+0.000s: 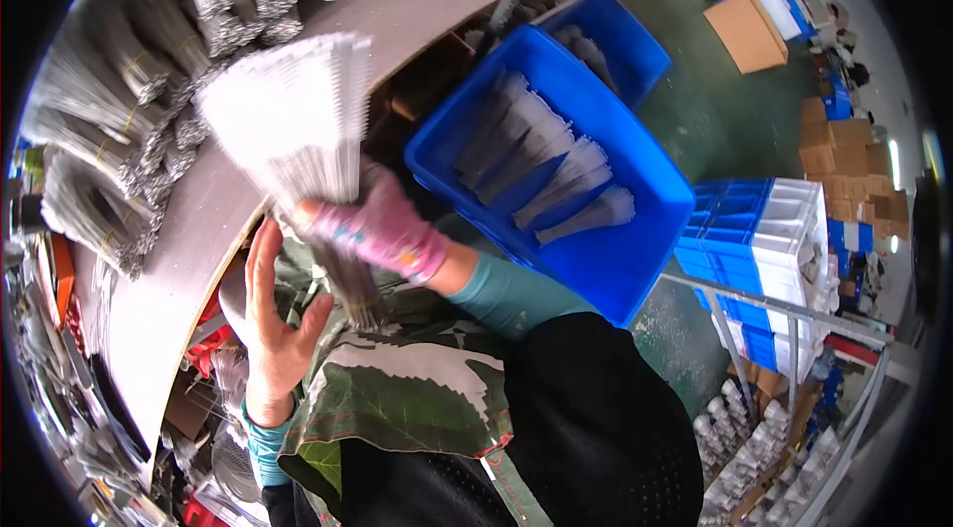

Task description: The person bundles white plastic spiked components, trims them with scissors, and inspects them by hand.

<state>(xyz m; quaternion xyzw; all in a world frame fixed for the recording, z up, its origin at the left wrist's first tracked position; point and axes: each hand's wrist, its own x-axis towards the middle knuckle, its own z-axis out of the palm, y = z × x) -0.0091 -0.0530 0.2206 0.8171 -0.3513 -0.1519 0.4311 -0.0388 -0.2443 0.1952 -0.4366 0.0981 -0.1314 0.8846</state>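
Wires (298, 130), a thick fanned bundle of thin silvery ones, stood in your right hand (382, 229), which wore a pink glove and was closed tight around the bundle's narrow waist. Above your fist the strands spread out wide, blurred, over the edge of the grey table (417, 1); below it a short dark tail of ends hung down toward your lap. Your left hand (273, 314) was bare and open, fingers straight and together, palm turned toward the bundle's lower end, just beside it; whether it touched the strands you could not tell from this view.

You wore teal sleeves and a leaf-printed apron (397, 388) across your front. On the table to your left lay many tied bundles of the same silvery wire (129, 80), stacked in rows along the curve of the tabletop, with more at its far edge.

To your right, close by your right forearm, sat a blue plastic bin (606, 269) holding several fanned bundles laid side by side. A second blue bin (625, 41) stood just behind it. Farther right were stacked blue and white crates (774, 229), and cardboard boxes (745, 26) rested on the green floor (705, 110).
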